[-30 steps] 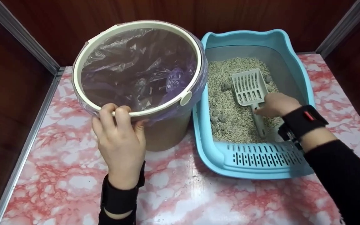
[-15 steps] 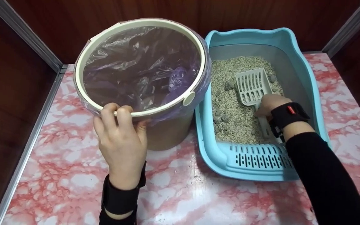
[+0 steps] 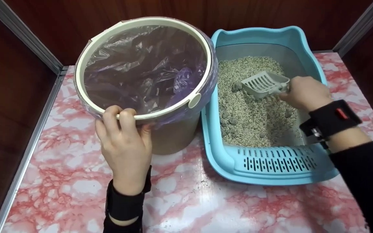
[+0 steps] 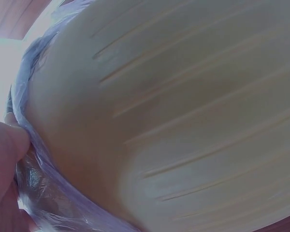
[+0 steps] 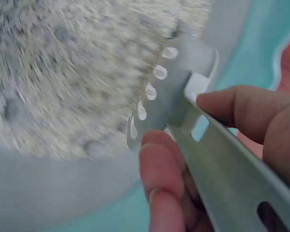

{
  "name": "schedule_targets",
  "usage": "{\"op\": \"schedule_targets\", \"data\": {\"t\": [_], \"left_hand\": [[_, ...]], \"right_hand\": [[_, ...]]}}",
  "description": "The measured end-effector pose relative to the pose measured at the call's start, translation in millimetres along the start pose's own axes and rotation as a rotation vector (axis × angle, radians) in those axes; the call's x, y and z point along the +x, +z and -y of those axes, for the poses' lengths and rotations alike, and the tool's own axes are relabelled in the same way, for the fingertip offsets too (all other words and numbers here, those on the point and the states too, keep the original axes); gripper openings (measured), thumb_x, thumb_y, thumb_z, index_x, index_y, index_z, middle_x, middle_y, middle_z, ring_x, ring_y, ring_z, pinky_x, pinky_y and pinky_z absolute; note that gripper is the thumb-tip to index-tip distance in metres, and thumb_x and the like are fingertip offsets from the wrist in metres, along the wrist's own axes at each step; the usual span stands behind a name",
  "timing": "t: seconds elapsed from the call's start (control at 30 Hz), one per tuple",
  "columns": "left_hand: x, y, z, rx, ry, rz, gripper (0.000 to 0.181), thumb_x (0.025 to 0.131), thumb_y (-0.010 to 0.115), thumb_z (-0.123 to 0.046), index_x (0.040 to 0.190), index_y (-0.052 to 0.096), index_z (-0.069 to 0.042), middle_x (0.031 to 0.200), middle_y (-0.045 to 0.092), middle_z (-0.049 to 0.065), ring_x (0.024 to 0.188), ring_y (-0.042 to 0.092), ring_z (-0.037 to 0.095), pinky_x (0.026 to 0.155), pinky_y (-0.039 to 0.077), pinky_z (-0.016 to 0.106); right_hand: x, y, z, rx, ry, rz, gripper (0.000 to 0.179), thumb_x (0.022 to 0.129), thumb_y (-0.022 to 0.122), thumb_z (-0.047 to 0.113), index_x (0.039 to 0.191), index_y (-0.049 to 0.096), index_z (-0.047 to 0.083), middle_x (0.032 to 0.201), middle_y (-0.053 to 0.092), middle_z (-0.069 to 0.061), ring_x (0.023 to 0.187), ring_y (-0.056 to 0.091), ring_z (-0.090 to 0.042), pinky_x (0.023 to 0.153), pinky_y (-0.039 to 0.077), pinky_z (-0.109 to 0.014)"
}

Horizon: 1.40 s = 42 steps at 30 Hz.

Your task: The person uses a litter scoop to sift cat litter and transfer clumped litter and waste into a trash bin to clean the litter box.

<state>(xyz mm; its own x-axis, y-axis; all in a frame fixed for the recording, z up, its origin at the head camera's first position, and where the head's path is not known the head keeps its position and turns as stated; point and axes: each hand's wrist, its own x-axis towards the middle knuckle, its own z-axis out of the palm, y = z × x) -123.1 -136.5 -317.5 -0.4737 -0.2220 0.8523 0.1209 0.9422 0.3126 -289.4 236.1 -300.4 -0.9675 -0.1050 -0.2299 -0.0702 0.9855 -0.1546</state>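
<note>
My left hand [image 3: 125,147] grips the front rim of a round trash bin [image 3: 176,139], fingers over the edge and thumb on the outside. A thin purple bag [image 3: 186,81] lines the bin and folds out over the rim; in the left wrist view the bin's ribbed wall [image 4: 183,96] fills most of the frame. My right hand [image 3: 308,92] holds a pale grey slotted litter scoop [image 3: 260,84] by its handle [image 5: 222,159]. The scoop is tilted over the litter [image 3: 251,123] in a blue litter box [image 3: 217,158], its slotted head bare of clumps.
Several dark clumps [image 3: 232,120] lie in the litter, one [image 3: 237,86] right at the scoop's left edge. Bin and litter box stand side by side on a red-and-white marbled surface [image 3: 86,187]. Dark wood panels [image 3: 186,9] close in the back and sides.
The scoop, earlier lying flat on the litter with its handle toward the front, is now lifted and tilted, handle swung to the right. The left hand stays on the bin rim.
</note>
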Motion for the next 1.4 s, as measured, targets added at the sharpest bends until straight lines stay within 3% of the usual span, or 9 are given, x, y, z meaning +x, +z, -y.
{"op": "schedule_targets", "data": {"t": [0.13, 0.27, 0.37, 0.43, 0.57, 0.67, 0.83, 1.03, 1.4], "left_hand": [[-0.4, 0.0, 0.9, 0.002, 0.001, -0.003, 0.056, 0.095, 0.037, -0.059, 0.099, 0.048, -0.004, 0.104, 0.048, 0.018, 0.082, 0.042, 0.042, 0.060, 0.044, 0.052], [-1.5, 0.1, 1.4, 0.005, 0.006, -0.008, 0.058, 0.095, 0.034, -0.060, 0.099, 0.048, -0.004, 0.104, 0.049, 0.019, 0.082, 0.042, 0.042, 0.061, 0.043, 0.052], [-1.9, 0.2, 1.8, 0.008, 0.006, -0.008, 0.059, 0.095, 0.033, -0.060, 0.099, 0.048, -0.004, 0.104, 0.049, 0.019, 0.082, 0.042, 0.042, 0.060, 0.044, 0.052], [-1.7, 0.2, 2.0, 0.008, 0.003, -0.011, 0.059, 0.095, 0.033, -0.061, 0.099, 0.048, -0.004, 0.103, 0.049, 0.019, 0.082, 0.041, 0.042, 0.059, 0.044, 0.052], [-1.4, 0.3, 1.9, 0.005, 0.000, -0.014, 0.060, 0.094, 0.035, -0.061, 0.099, 0.049, -0.004, 0.102, 0.049, 0.019, 0.081, 0.040, 0.042, 0.058, 0.043, 0.051], [-1.3, 0.6, 1.6, -0.001, 0.004, -0.015, 0.060, 0.094, 0.035, -0.061, 0.099, 0.050, -0.003, 0.102, 0.049, 0.019, 0.081, 0.040, 0.042, 0.059, 0.042, 0.051], [-0.8, 1.6, 1.2, 0.001, 0.013, -0.017, 0.059, 0.095, 0.035, -0.060, 0.099, 0.049, -0.003, 0.103, 0.049, 0.020, 0.081, 0.040, 0.043, 0.063, 0.042, 0.052], [-0.7, 1.6, 0.9, 0.009, 0.014, -0.016, 0.058, 0.095, 0.036, -0.059, 0.099, 0.049, -0.003, 0.103, 0.049, 0.019, 0.081, 0.041, 0.043, 0.059, 0.043, 0.051], [-0.4, 1.4, -0.2, 0.009, 0.010, -0.017, 0.058, 0.095, 0.036, -0.060, 0.099, 0.049, -0.004, 0.104, 0.049, 0.018, 0.083, 0.042, 0.042, 0.053, 0.043, 0.050]], "right_hand": [[-16.7, -18, -6, 0.038, -0.101, 0.003, 0.034, 0.090, 0.062, 0.029, 0.066, 0.052, 0.008, 0.063, 0.050, -0.008, 0.056, 0.046, -0.023, 0.049, 0.037, -0.037], [-33.9, -31, -12, 0.062, -0.204, 0.051, 0.019, 0.086, 0.065, 0.017, 0.083, 0.059, -0.001, 0.068, 0.049, -0.005, 0.061, 0.045, -0.020, 0.054, 0.037, -0.035], [-46.0, -37, -15, 0.017, -0.264, 0.073, 0.026, 0.081, 0.067, 0.008, 0.103, 0.059, -0.005, 0.074, 0.050, -0.006, 0.067, 0.046, -0.022, 0.059, 0.038, -0.037], [-52.6, -38, -16, -0.031, -0.270, 0.088, 0.026, 0.080, 0.067, 0.005, 0.102, 0.058, -0.004, 0.075, 0.050, -0.006, 0.068, 0.046, -0.022, 0.061, 0.037, -0.037], [-61.0, -36, -14, -0.125, -0.247, 0.125, 0.009, 0.082, 0.066, 0.009, 0.087, 0.060, 0.006, 0.072, 0.049, -0.002, 0.066, 0.046, -0.020, 0.058, 0.035, -0.036], [-63.8, -33, -14, -0.163, -0.227, 0.134, 0.008, 0.082, 0.065, 0.012, 0.077, 0.058, 0.011, 0.070, 0.048, -0.002, 0.064, 0.045, -0.020, 0.055, 0.034, -0.036], [-61.9, -24, -12, -0.179, -0.196, 0.120, 0.012, 0.081, 0.062, 0.013, 0.071, 0.054, 0.013, 0.068, 0.049, -0.003, 0.062, 0.046, -0.022, 0.052, 0.034, -0.037], [-46.7, -4, -2, -0.099, -0.183, 0.084, 0.011, 0.086, 0.059, 0.015, 0.078, 0.062, 0.009, 0.075, 0.058, -0.010, 0.063, 0.052, -0.026, 0.053, 0.041, -0.044], [-18.7, 28, 13, 0.044, -0.144, 0.021, 0.020, 0.091, 0.059, 0.021, 0.078, 0.061, 0.006, 0.073, 0.058, -0.012, 0.062, 0.053, -0.029, 0.055, 0.044, -0.047]]}}
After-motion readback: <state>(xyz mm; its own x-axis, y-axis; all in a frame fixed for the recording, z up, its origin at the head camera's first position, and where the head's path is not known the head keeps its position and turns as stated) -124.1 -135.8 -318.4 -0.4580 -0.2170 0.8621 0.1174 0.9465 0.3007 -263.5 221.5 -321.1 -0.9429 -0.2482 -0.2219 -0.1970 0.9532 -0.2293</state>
